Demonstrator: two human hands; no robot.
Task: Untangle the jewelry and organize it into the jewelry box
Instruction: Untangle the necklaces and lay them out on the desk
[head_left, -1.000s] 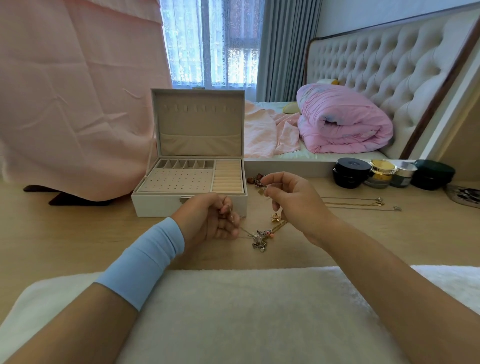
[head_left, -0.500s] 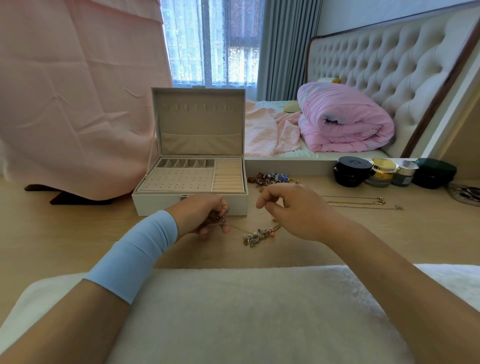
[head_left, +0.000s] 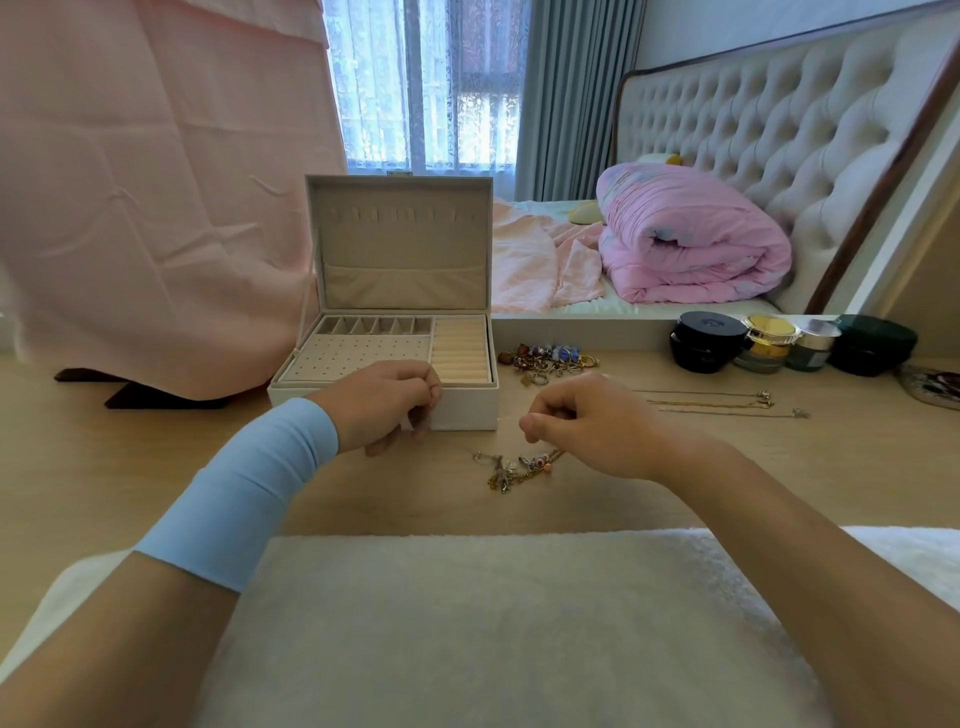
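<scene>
Tangled jewelry, a small knot of gold and silver chains with tiny charms and a pink bead, lies on the pale wooden tabletop, just beyond the white fluffy mat that fills the near edge of the view. Both forearms reach across that mat; the left one wears a light-blue stretch sleeve band at the wrist.

The left hand hovers in front of the box with its fingers curled and thumb pressed to forefinger in a pinch. The right hand is just above and behind the knot, curled the same way, thumb tip against forefinger. A fine chain shows only faintly between the two pinches, and a gold strand runs from under the right hand down into the knot.

Behind the left hand stands the white rectangular jewelry box, lid upright, showing a dotted earring panel, a row of small slots and cream ring rolls. To its right sits a loose pile of coloured beads, rings and charms, and further right three thin chains lie stretched out side by side. At the table's back edge are a black round jar, a gold-lidded glass jar, a silver-lidded jar and a dark green case.

Beyond are a rolled pink quilt on a bed and a draped pink cloth.
</scene>
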